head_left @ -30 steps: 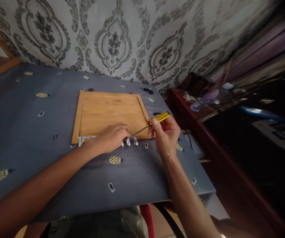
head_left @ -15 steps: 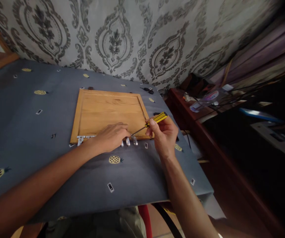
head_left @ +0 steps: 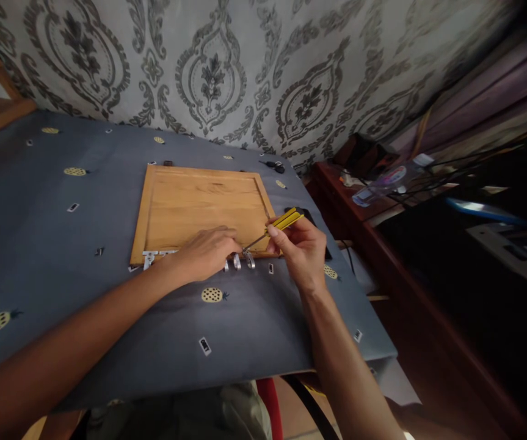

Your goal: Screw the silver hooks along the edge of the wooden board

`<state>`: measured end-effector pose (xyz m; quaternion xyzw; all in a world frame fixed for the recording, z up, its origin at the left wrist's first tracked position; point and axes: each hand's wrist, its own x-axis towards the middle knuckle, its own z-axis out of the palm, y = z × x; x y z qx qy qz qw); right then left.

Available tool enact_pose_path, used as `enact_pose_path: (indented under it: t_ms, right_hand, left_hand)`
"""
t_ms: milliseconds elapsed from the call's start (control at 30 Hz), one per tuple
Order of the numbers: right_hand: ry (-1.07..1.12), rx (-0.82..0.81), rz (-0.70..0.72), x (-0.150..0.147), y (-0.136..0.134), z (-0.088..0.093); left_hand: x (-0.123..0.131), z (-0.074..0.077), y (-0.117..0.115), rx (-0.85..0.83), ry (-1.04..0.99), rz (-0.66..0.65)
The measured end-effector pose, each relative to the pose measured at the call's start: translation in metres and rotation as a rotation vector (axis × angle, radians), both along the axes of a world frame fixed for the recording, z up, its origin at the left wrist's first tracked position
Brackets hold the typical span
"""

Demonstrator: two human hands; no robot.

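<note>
A wooden panel [head_left: 206,201] with a raised frame lies flat on the table. Along its near edge runs a silver metal hook rail [head_left: 149,259], its middle covered by my left hand and forearm. My left hand [head_left: 208,252] rests over the rail, fingertips closed down by its right end; exactly what they pinch is partly hidden. My right hand [head_left: 300,247] grips a yellow-and-black screwdriver [head_left: 286,219] by the handle. The screwdriver slants down left, its tip meeting the right end of the rail beside my left fingertips.
The table has a grey-blue cloth [head_left: 153,342] printed with pineapples. A small metal piece [head_left: 99,251] lies left of the panel, and a dark keylike object [head_left: 276,165] behind it. A black flat object [head_left: 306,215] is by my right hand. A plastic bottle [head_left: 391,180] lies on the side desk.
My right hand and the screwdriver handle have shifted slightly left, with the tip still at the rail's right end. My left hand and the panel stay in place.
</note>
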<state>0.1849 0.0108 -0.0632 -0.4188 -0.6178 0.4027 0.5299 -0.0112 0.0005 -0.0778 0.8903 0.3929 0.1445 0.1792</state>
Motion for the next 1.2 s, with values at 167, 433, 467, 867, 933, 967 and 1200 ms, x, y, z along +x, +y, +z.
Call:
enact_pose_path:
  t_ms: [167, 433, 467, 867, 933, 967, 1200]
  right_hand:
    - [0.003, -0.021, -0.013, -0.0022, -0.0003, -0.0022]
    - [-0.025, -0.001, 0.074, -0.0003, 0.0015, -0.0009]
    - [-0.034, -0.002, 0.063, -0.0007, 0.0014, -0.0008]
    - [-0.019, 0.009, 0.053, -0.0005, 0.0021, -0.0047]
    - [-0.019, 0.009, 0.074, -0.0003, 0.0017, -0.0041]
    - [-0.019, 0.008, 0.078, -0.0005, 0.0016, -0.0039]
    - [0.014, 0.025, 0.033, -0.0028, 0.0029, -0.0062]
  left_hand:
    - [-0.0001, -0.0026, 0.0007, 0.012, 0.002, 0.003]
    - [-0.0003, -0.0005, 0.0003, -0.004, 0.004, 0.01]
    - [-0.0003, -0.0005, 0.0004, -0.003, 0.002, 0.011]
    - [-0.0002, -0.0035, 0.0014, 0.018, -0.011, 0.001]
    - [-0.0004, -0.0034, 0.0009, 0.019, -0.016, -0.001]
    - [-0.0004, -0.0032, 0.0007, 0.018, -0.017, 0.0]
    - [-0.0001, -0.002, 0.0005, 0.001, -0.01, 0.004]
